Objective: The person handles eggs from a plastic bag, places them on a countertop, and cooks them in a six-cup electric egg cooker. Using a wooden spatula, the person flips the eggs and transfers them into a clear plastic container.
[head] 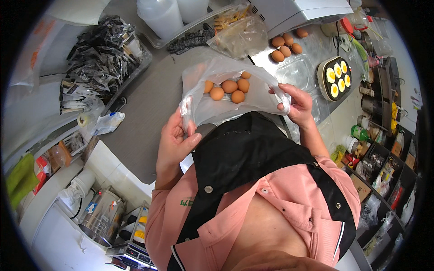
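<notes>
A translucent white plastic bag point(217, 113) spreads wide in front of me, several brown eggs point(230, 86) lying inside it. My left hand point(178, 135) grips the bunched rim on the left, thumb upward. On the right, my right hand point(296, 103) is closed on the opposite rim. Beyond the bag, more brown eggs point(285, 51) rest in a loose group on the metal worktop. Farther right, a small electric egg cooker point(339, 83) holds several opened eggs with yellow yolks in its round wells.
Clear plastic trays point(295, 73) lie right of the bag. A bin of wrapped packets point(105, 57) stands at the back left, white plastic containers point(161, 20) at the back. A white appliance point(301, 13) is beyond the loose eggs. Black shelving point(383, 166) with packaged goods lines the right.
</notes>
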Motion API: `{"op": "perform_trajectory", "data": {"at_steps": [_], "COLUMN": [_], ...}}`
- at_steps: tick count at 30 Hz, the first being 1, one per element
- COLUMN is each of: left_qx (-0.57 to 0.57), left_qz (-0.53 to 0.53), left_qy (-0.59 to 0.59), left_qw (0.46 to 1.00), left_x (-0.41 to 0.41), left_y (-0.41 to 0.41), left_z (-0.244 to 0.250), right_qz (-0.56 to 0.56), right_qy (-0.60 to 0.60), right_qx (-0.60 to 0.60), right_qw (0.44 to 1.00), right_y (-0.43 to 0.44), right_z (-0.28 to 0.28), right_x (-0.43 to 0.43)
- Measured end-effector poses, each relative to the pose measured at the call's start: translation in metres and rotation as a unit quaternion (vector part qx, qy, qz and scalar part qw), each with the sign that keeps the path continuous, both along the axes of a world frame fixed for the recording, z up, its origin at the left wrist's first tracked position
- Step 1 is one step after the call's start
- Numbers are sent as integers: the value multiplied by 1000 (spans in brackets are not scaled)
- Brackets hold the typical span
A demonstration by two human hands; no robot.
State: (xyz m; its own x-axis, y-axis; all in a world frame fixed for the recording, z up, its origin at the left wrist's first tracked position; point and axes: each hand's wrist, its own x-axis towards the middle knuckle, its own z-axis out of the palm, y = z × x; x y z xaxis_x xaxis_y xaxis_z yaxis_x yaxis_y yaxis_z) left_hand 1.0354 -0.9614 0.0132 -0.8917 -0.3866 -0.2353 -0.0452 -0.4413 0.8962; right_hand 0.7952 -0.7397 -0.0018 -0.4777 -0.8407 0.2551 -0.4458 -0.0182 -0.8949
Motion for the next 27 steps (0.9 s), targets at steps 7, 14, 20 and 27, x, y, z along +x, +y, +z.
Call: {"op": "perform_trajectory", "data": {"at_steps": [7, 14, 20, 27], "left_qx": [44, 18, 10, 3], "left_qz": [15, 42, 62, 95], "left_qy": [10, 33, 73, 44], "left_qw": [999, 998, 995, 995], "left_x": [-4, -21, -26, -26], "left_y": [-5, -14, -26, -28], "left_z": [-3, -4, -11, -1], "right_qz": [52, 24, 14, -13], "right_qy": [-134, -203, -186, -124], "right_qx": [-16, -33, -17, 39], "right_qw": [989, 978, 982, 991], "right_y": [4, -6, -18, -17], "right_z": [-7, -7, -1, -2], "right_x": [-2, -3, -5, -17]}}
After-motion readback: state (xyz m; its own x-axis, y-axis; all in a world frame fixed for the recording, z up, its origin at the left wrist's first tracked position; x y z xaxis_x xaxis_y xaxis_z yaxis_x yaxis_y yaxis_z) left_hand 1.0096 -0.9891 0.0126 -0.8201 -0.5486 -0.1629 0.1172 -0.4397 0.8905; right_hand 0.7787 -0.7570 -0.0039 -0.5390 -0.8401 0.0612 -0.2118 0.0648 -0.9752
